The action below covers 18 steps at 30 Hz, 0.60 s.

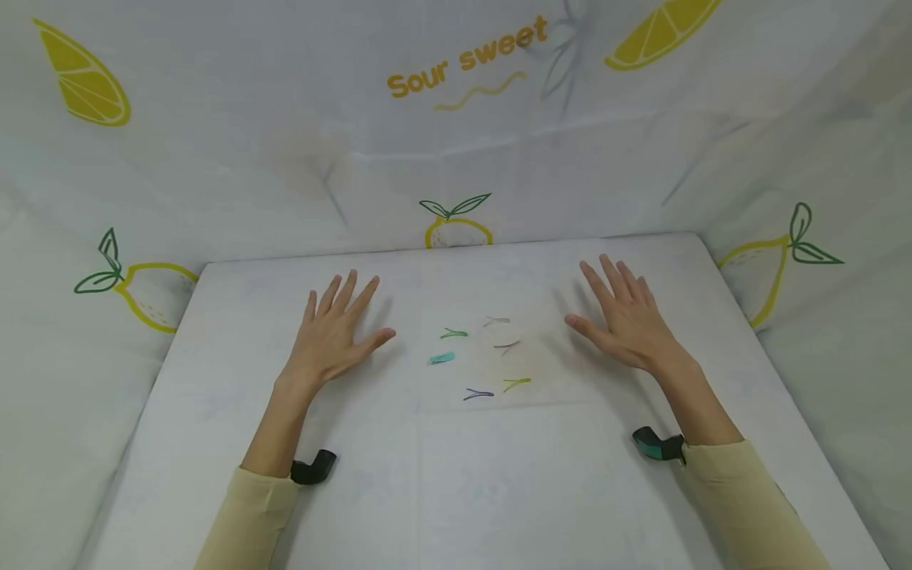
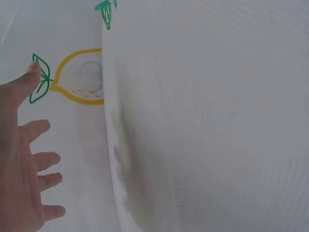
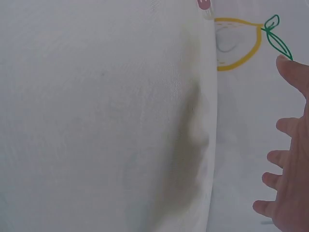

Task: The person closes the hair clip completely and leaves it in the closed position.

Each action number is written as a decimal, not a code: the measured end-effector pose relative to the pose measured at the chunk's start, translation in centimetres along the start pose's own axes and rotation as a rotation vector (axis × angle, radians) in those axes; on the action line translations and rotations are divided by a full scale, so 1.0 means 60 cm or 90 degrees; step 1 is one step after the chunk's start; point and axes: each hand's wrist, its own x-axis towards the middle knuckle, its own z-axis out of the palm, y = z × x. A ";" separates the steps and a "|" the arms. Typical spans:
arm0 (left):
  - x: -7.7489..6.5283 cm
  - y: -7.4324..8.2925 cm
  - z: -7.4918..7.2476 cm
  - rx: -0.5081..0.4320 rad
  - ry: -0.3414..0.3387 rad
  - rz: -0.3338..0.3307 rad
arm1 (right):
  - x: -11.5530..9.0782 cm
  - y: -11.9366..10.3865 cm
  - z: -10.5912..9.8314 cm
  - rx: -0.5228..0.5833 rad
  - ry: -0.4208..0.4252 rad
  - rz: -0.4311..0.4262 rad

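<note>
Several small snap hair clips lie spread on the white table (image 1: 499,483) between my hands. A flat light-blue hair clip (image 1: 442,358) is nearest my left hand, with a green one (image 1: 454,333) just behind it. The others are a pale grey clip (image 1: 496,321), a red clip (image 1: 507,345), a yellow clip (image 1: 517,384) and a purple-blue clip (image 1: 478,393). My left hand (image 1: 335,332) is held over the table left of the clips, fingers spread, holding nothing. On the other side my right hand (image 1: 627,321) has its fingers extended and is likewise holding nothing.
White cloth printed with lemons (image 1: 457,232) rises behind the table and along both sides. A thin clear sheet edge (image 1: 513,406) shows under the clips. Black wrist cameras (image 1: 313,467) sit at both sleeve cuffs.
</note>
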 end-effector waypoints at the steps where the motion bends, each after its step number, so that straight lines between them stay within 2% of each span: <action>1: 0.000 0.002 -0.001 -0.003 0.001 0.002 | 0.000 0.000 0.001 0.000 0.002 -0.001; 11: -0.004 0.018 -0.006 -0.037 -0.002 0.025 | -0.004 -0.008 0.002 0.015 -0.003 0.005; 18: -0.004 0.021 -0.004 -0.054 0.012 0.055 | -0.010 -0.008 0.005 0.036 0.002 -0.006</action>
